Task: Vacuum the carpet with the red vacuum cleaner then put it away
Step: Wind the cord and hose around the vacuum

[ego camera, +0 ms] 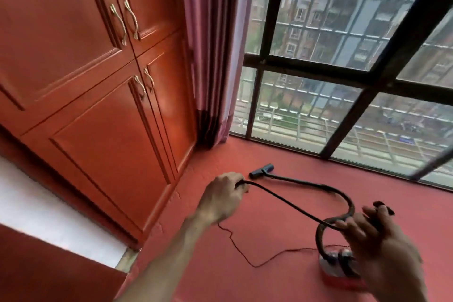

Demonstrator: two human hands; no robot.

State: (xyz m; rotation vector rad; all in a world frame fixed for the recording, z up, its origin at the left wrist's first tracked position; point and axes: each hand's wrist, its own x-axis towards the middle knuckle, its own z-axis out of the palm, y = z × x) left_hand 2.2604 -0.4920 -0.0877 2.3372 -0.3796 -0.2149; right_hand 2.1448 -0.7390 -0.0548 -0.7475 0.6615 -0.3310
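Cord (284, 203) between hands: left hand (225, 197) fingers clamped on it; right hand (384, 243) fingers curled round it.

The right hand (377, 235) is pretty smeared, so I can't tell what it's actually gripping, and it covers a good chunk of the red vacuum cleaner (331, 274). The black cord (282, 201) has one end disappearing inside the left hand (225, 198). The wardrobe (85, 81) runs off the left and top edges.
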